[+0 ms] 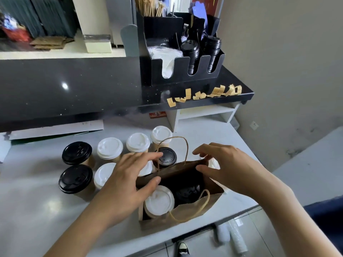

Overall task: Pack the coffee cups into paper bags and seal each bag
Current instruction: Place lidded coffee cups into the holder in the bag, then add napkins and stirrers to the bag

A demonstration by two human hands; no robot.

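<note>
A brown paper bag [187,217] stands open on the white counter near its front edge. Inside it sit a white-lidded cup [159,201] and a black-lidded cup [187,194]. My left hand [128,179] holds the far left rim of the bag, thumb on the inside. My right hand [222,164] pinches the far right rim. Behind the bag stand several more cups: a black-lidded one [168,157] right at the bag's rope handle, white-lidded ones [109,148] and two black-lidded ones [77,153] at the left.
A raised black counter [74,93] carries a black organizer [181,71] with lids and stir sticks, and a row of tan tape strips [204,94] along its front edge. A white shelf unit [204,112] sits under it. The counter's edge drops off just in front of the bag.
</note>
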